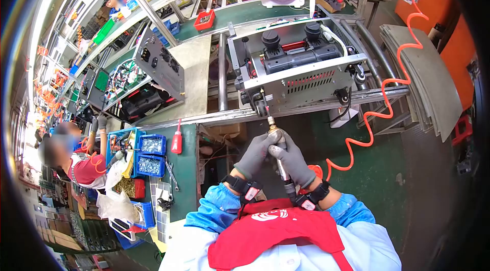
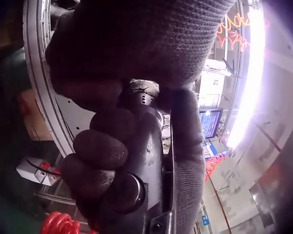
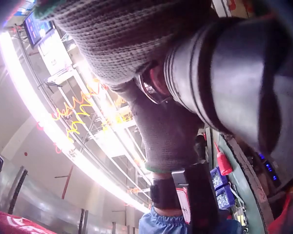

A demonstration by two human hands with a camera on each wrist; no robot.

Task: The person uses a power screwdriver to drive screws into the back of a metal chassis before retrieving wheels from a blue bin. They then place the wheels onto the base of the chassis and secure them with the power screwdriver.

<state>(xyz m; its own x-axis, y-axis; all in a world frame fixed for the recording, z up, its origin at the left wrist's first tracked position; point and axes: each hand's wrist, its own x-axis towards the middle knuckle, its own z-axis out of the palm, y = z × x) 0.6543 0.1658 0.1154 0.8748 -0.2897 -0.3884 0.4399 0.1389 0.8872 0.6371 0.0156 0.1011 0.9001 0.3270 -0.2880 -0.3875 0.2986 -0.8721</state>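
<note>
Both of my hands wear grey gloves and grip an air screwdriver (image 1: pixel 280 167). My left hand (image 1: pixel 256 155) wraps its front end, and my right hand (image 1: pixel 297 163) is curled round the body behind it. Its tip points up at a caster (image 1: pixel 261 105) on the near left corner of a grey metal machine chassis (image 1: pixel 311 84). In the left wrist view, gloved fingers (image 2: pixel 100 150) close round the dark tool body (image 2: pixel 145 146). The tool's rear end (image 3: pixel 239 73) looms large in the right wrist view.
An orange coiled hose (image 1: pixel 385 102) runs along the right side. Left of me, blue bins (image 1: pixel 152 144) of small hardware, a red bottle (image 1: pixel 177 141) and a wrench (image 1: pixel 172 174) lie on a green bench. A second chassis (image 1: pixel 161 67) stands farther left, near another person (image 1: pixel 87 169).
</note>
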